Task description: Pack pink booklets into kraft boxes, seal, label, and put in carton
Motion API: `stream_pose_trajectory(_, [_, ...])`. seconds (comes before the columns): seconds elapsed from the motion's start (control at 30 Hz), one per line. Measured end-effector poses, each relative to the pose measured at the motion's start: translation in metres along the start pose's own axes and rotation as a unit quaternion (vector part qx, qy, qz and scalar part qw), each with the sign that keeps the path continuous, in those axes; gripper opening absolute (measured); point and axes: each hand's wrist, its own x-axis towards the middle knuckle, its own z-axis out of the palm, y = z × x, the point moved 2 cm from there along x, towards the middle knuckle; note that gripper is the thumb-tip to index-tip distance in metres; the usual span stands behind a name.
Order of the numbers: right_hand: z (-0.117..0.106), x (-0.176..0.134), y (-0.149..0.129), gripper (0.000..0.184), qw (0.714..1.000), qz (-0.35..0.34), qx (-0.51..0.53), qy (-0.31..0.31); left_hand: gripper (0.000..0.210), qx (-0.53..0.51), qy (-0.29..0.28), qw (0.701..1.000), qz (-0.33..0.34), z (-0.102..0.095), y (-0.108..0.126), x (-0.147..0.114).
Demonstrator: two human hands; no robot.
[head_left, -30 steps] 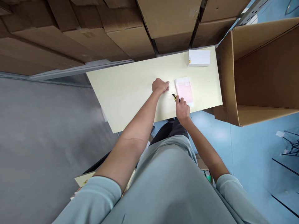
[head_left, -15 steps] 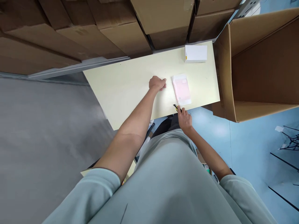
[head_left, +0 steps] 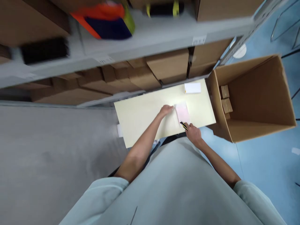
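Note:
A flat packet with pink contents in a pale, clear-looking wrapper (head_left: pixel 182 112) lies on the cream-coloured board (head_left: pixel 142 115). To its left, my left hand (head_left: pixel 166 110) is open, fingers stretched toward the packet's upper left corner; whether they touch it I cannot tell. My right hand (head_left: pixel 194 132) is closed around a black and yellow utility knife (head_left: pixel 183 125), whose tip reaches the packet's near edge. Beyond the packet, a small white box (head_left: pixel 192 87) rests near the board's far edge.
A large open cardboard box (head_left: pixel 260 122) stands to the right, with small brown boxes (head_left: pixel 227 106) inside. Behind the board runs a grey shelf (head_left: pixel 150 40) with cartons (head_left: pixel 168 67) below. An orange and dark blue item (head_left: pixel 110 25) sits on the shelf.
The view has tilted up, bringing the shelf in. My left hand has uncurled and come closer to the packet. The knife's tip has moved up to the packet's near edge.

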Motion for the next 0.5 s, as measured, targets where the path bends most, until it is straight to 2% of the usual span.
stream_pose_trajectory(0.1, [-0.078,0.02,0.003,0.054,0.996,-0.012,0.022,0.088,0.014,-0.024,0.072,0.995,0.07,-0.038,0.035,-0.021])
stream_pose_trajectory(0.13, [-0.108,0.027,0.001,0.054,0.991,-0.022,0.032,0.125,0.016,-0.036,0.105,0.987,0.113,-0.053,0.048,-0.028])
stream_pose_trajectory(0.23, [-0.2,0.047,-0.016,0.051,0.967,-0.067,0.065,0.235,0.02,-0.043,0.214,0.936,0.275,-0.099,0.09,-0.053])
stream_pose_trajectory(0.3, [-0.256,0.058,-0.032,0.047,0.948,-0.105,0.073,0.293,0.023,-0.026,0.276,0.897,0.344,-0.127,0.116,-0.067])
stream_pose_trajectory(0.4, [-0.326,0.075,-0.06,0.047,0.914,-0.187,0.044,0.356,0.03,0.003,0.332,0.856,0.397,-0.158,0.15,-0.074])
stream_pose_trajectory(0.5, [-0.375,0.095,-0.082,0.047,0.897,-0.228,-0.013,0.379,0.04,0.026,0.343,0.847,0.405,-0.174,0.175,-0.067])
